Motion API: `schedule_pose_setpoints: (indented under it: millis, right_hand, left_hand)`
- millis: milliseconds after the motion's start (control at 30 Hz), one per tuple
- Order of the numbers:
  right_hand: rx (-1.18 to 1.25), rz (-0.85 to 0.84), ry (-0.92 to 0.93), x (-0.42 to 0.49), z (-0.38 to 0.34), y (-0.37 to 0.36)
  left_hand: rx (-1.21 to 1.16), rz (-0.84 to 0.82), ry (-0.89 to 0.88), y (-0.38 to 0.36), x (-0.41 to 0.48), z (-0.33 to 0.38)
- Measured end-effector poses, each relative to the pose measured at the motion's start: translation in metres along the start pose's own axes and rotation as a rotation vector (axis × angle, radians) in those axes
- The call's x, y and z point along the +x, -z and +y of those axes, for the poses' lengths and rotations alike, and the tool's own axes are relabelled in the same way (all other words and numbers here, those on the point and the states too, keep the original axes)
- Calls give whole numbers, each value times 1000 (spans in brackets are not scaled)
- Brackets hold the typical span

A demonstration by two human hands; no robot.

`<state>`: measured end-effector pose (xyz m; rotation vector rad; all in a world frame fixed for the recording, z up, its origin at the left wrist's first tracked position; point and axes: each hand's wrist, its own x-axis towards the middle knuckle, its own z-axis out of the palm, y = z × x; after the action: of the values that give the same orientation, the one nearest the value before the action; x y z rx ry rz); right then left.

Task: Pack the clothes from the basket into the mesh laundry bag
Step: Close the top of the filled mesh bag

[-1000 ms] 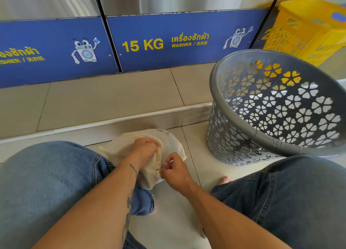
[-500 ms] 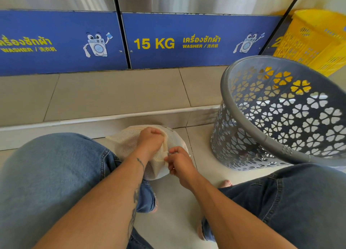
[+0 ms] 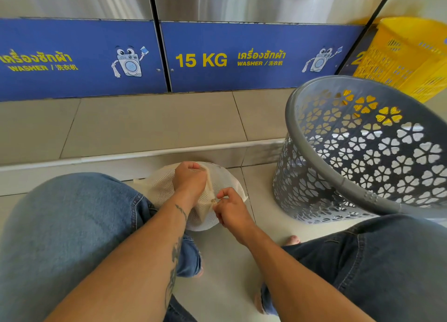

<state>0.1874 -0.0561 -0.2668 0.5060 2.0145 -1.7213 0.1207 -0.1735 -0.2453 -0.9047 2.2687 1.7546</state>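
A cream mesh laundry bag (image 3: pixel 223 176), bulging and round, lies on the tiled floor between my knees. My left hand (image 3: pixel 189 179) is closed on the bag's top edge along the zipper seam. My right hand (image 3: pixel 231 206) pinches the zipper pull at the bag's near end. What is inside the bag is hidden by the mesh. The grey perforated basket (image 3: pixel 338 176) stands tilted on the floor to the right; no clothes show in the part of its inside that I see.
A raised tiled step (image 3: pixel 150 125) runs in front of the blue-panelled washers (image 3: pixel 242 58). A yellow plastic basket (image 3: pixel 406 55) sits behind the grey one. My jeans-clad knees (image 3: pixel 72 225) flank the bag on both sides.
My view tilted and shifted, so the bag sits nearer the centre. Both hands stayed on the bag, the right hand now closed tighter on the zipper pull.
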Motion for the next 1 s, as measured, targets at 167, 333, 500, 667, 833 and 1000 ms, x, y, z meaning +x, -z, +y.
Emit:
schedule_pose_setpoints:
  millis: [167, 333, 500, 667, 833, 1000]
  right_hand:
    - [-425, 124, 168, -4, 6, 10]
    - [-718, 247, 431, -11, 4, 10]
    - [-294, 234, 375, -3, 2, 1]
    - [-113, 431, 187, 9, 18, 10]
    - [-335, 562, -201, 43, 20, 26]
    - [-523, 568, -291, 71, 7, 30]
  left_hand:
    - [70, -86, -39, -3, -2, -2]
    - [135, -188, -206, -10, -4, 11]
    - [216, -328, -467, -9, -8, 33]
    - [436, -302, -492, 29, -2, 16]
    - [524, -72, -70, 75, 20, -30]
    - [159, -254, 263, 71, 40, -24]
